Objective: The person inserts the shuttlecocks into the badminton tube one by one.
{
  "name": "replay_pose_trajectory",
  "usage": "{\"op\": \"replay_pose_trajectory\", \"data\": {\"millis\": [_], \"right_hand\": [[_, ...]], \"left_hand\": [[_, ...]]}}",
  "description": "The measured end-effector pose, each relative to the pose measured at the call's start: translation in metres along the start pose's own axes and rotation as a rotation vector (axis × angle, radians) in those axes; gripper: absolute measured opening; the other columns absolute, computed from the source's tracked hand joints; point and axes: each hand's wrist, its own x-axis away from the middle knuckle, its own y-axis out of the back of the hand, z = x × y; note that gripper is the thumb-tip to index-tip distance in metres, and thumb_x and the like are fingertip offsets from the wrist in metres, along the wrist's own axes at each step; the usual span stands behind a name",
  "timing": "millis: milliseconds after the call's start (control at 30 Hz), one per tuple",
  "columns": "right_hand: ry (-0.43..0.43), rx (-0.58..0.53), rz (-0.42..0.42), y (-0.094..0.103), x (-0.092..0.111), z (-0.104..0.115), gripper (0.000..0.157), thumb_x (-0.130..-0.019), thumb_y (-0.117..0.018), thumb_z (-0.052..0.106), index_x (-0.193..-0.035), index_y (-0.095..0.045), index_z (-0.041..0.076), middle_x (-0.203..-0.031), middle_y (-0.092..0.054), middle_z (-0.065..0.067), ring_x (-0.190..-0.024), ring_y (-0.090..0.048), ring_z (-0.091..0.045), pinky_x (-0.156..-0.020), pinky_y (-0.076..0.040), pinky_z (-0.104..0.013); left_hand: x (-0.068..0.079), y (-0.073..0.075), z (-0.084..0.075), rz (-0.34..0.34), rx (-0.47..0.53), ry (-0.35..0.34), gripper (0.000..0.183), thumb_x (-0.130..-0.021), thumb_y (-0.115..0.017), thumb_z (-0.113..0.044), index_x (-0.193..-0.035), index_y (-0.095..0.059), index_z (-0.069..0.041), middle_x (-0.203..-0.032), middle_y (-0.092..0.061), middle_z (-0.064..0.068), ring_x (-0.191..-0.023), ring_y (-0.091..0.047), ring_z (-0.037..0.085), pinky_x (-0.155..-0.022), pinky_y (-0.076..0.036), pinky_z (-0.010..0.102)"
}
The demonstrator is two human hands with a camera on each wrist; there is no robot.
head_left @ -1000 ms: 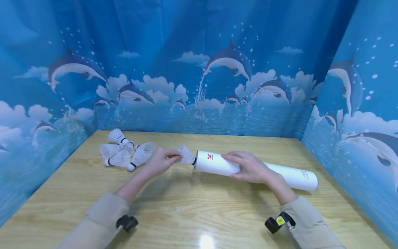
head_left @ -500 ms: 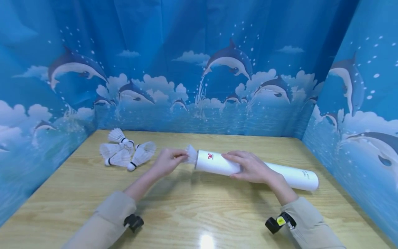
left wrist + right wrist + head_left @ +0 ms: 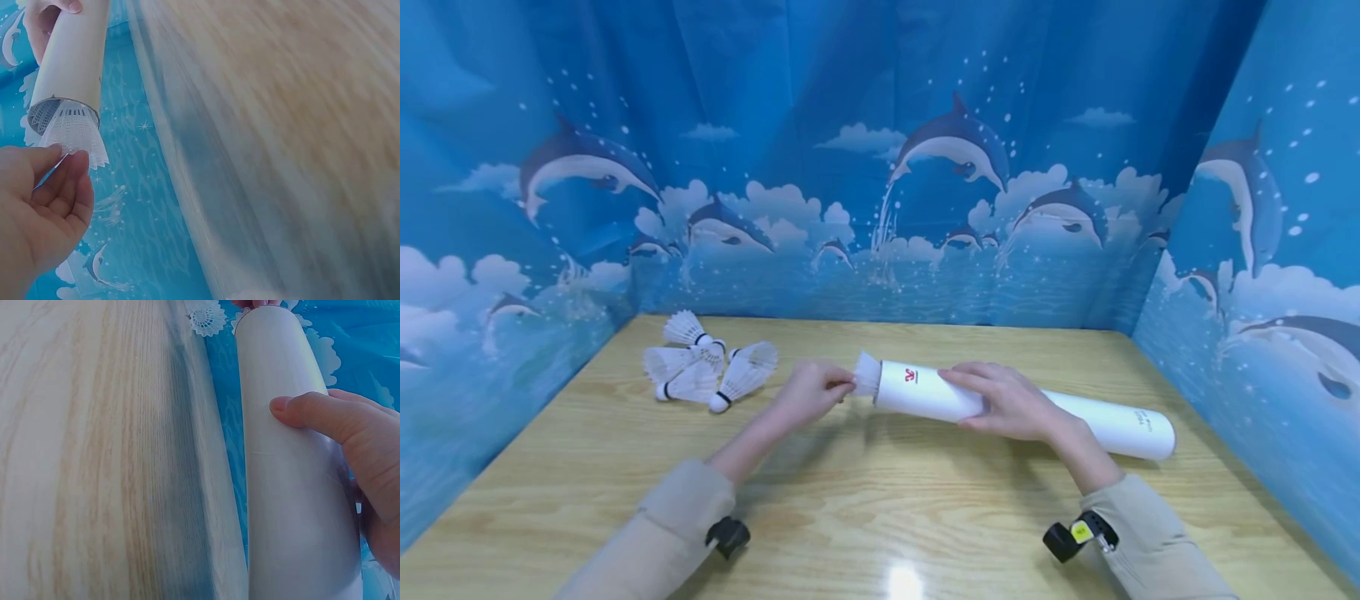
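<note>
Versus 1.0 s ago: shuttlecock (image 3: 867, 375) deeper inside tube (image 3: 921, 392), only partly protruding. Left hand (image 3: 811, 393) closer to tube, thumb and finger pinching shuttlecock's edge; right hand (image 3: 1015, 404) clamped round tube, as before. Loose shuttlecocks (image 3: 747, 372) unchanged, left of tube

A screened-off booth, its wider room untellable: a wood-grain tabletop (image 3: 850, 525) closed in behind and at both sides by dolphin-print sheets (image 3: 820, 92).

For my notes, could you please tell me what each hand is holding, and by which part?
The left hand pinches a shuttlecock by its skirt's rim; the right hand grips the white shuttlecock tube around its body, nearer the open end.
</note>
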Motion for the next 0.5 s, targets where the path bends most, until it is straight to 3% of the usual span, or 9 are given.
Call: {"op": "replay_pose_trajectory", "data": {"millis": [100,267,500], "right_hand": [[0.009,0.001,-0.006,-0.0009,-0.0005,-0.0011,0.069,-0.073,-0.079,0.027,-0.135,-0.050,0.014,-0.129,-0.053,-0.011,-0.112,-0.052,-0.033,-0.090,-0.043,-0.050],[0.022,0.010,-0.019,-0.0032,-0.0009,-0.0036,0.069,-0.073,-0.079,0.029,-0.134,-0.050,0.014,-0.128,-0.054,-0.011,-0.111,-0.053,-0.032,-0.089,-0.044,-0.049],[0.021,0.010,-0.021,-0.0035,-0.0013,-0.0039,0.069,-0.073,-0.079,0.029,-0.134,-0.050,0.014,-0.128,-0.054,-0.012,-0.111,-0.053,-0.033,-0.090,-0.044,-0.050]], "left_hand": [[-0.0002,-0.0020,0.0000,-0.012,0.006,-0.006,0.013,-0.086,-0.064,-0.005,-0.094,-0.071,0.002,-0.079,-0.070,0.009,-0.063,-0.062,0.012,-0.058,-0.049,0.023],[-0.0020,-0.0037,-0.0031,-0.036,-0.012,-0.044,0.012,-0.085,-0.065,-0.005,-0.093,-0.071,0.002,-0.081,-0.070,0.009,-0.071,-0.065,0.017,-0.064,-0.052,0.027],[-0.0037,-0.0056,-0.0067,-0.008,-0.023,-0.039,0.013,-0.086,-0.064,-0.005,-0.095,-0.071,0.002,-0.082,-0.070,0.008,-0.071,-0.064,0.015,-0.063,-0.052,0.025]]}}
